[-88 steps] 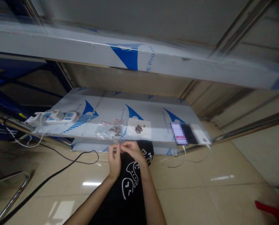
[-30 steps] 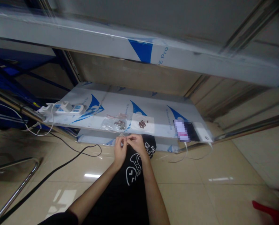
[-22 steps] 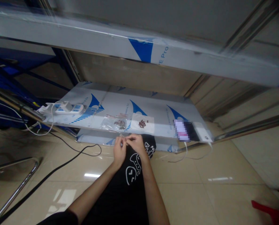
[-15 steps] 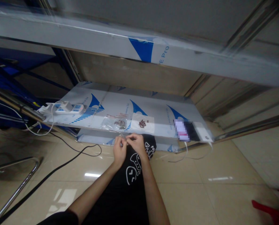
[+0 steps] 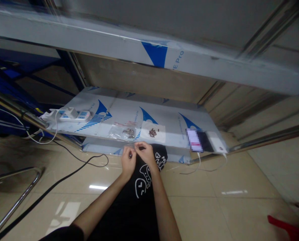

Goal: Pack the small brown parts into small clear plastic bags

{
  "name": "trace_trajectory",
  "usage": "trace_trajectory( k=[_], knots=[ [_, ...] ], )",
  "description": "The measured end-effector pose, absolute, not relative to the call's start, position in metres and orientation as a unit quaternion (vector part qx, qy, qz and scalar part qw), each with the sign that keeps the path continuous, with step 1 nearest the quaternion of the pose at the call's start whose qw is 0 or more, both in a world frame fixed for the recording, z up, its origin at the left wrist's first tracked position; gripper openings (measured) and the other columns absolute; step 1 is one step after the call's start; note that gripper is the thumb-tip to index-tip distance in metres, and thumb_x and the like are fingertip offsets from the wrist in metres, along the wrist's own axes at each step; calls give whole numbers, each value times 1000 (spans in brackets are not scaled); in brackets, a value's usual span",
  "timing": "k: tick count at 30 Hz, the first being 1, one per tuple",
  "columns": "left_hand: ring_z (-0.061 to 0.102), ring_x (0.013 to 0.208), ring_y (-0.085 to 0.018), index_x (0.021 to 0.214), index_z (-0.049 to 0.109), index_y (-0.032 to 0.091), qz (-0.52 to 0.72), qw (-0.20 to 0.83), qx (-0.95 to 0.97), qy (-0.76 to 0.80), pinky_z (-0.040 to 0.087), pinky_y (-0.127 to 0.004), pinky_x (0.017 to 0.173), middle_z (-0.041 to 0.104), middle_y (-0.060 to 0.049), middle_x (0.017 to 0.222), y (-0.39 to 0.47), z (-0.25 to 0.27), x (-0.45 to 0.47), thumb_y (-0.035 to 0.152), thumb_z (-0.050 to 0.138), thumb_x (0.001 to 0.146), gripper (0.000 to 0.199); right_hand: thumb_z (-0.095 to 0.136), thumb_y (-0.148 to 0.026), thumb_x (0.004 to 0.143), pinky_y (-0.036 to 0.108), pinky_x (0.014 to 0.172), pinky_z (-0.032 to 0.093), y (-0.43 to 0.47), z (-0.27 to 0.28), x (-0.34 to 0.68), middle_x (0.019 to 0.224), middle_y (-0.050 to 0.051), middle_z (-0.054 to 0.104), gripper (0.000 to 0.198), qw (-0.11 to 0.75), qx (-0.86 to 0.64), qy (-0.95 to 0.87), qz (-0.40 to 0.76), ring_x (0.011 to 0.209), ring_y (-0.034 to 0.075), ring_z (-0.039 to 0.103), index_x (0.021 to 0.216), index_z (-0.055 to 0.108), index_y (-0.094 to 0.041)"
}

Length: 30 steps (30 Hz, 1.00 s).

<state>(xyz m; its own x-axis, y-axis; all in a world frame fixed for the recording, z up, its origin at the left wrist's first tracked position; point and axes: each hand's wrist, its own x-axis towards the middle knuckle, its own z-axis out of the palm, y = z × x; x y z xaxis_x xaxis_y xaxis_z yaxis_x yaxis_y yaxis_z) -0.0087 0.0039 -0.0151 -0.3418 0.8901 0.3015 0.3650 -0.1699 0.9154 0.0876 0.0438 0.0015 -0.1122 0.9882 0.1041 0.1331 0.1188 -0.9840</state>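
Film-covered shelf [image 5: 161, 107] is running across the view above a tiled floor [image 5: 197, 217], with a power strip [image 5: 79, 115] lying at its left end and a phone [image 5: 194, 140] lying at its right, white cable [image 5: 199, 164] hanging off the edge. Left hand [image 5: 128, 163] and right hand [image 5: 146, 154] are hovering together just off the front edge, over black clothing [image 5: 149, 204] with white print. Fingers are bunching inward on both, tips near each other, maybe touching; can't tell if anything is being pinched or how firmly, too small and blurred.

Just beyond, a clear plastic bag [image 5: 118, 132] is lying on the shelf with small metal pieces [image 5: 129, 133] showing in or on it, can't tell which. Thin pinkish strips [image 5: 125, 123] are lying behind. Small brown pieces [image 5: 152, 133] are sitting loose on a white sheet [image 5: 162, 137], right of the bag.

Handling guess: pieces probably light, hard, slippery, prone to rolling; pinch mid-length. Bag likely soft, limp; take by a free corner.
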Motion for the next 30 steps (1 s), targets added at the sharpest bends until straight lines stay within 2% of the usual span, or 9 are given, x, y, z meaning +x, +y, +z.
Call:
trace_trajectory(
  k=[4,12,17,20,24,30],
  knots=[
    [46,70,-14,59,44,18,557,233,529,596,37,-25,67,46,0,70,2,-13,-8,17,45,75,16,58,-16,65,29,71,50,46,-2,85,85,5,66,24,460,-456,-590,482,75,16,61,89,63,-17],
    [44,65,-12,55,40,18,536,212,530,622,36,-24,64,43,1,66,3,-14,-10,11,45,71,18,45,-12,69,31,84,45,52,-11,85,93,5,65,25,483,-468,-568,475,87,17,60,86,62,-18],
    [45,66,-12,55,40,18,550,203,526,616,36,-23,63,45,0,69,1,-14,-9,9,44,70,18,42,-11,65,33,89,42,57,-15,85,97,4,65,35,491,-448,-521,535,92,18,59,93,62,-19],
    [46,68,-12,56,40,17,561,185,542,598,37,-24,65,45,0,70,-2,-9,-7,8,46,68,16,46,-11,62,33,87,43,59,-12,88,106,3,62,43,460,-417,-485,615,103,20,54,101,60,-21],
    [47,70,-13,57,42,16,581,149,569,563,38,-25,67,46,0,71,-5,-3,-5,6,46,67,15,49,-16,63,32,79,47,55,3,95,124,3,52,51,396,-335,-445,730,117,23,43,113,54,-25],
    [49,77,-14,61,44,17,588,138,576,551,40,-27,71,50,-2,78,-5,-3,-7,6,44,69,14,39,-39,76,38,80,45,48,18,105,128,8,48,49,372,-272,-363,810,112,24,47,120,48,-19]
  ],
)
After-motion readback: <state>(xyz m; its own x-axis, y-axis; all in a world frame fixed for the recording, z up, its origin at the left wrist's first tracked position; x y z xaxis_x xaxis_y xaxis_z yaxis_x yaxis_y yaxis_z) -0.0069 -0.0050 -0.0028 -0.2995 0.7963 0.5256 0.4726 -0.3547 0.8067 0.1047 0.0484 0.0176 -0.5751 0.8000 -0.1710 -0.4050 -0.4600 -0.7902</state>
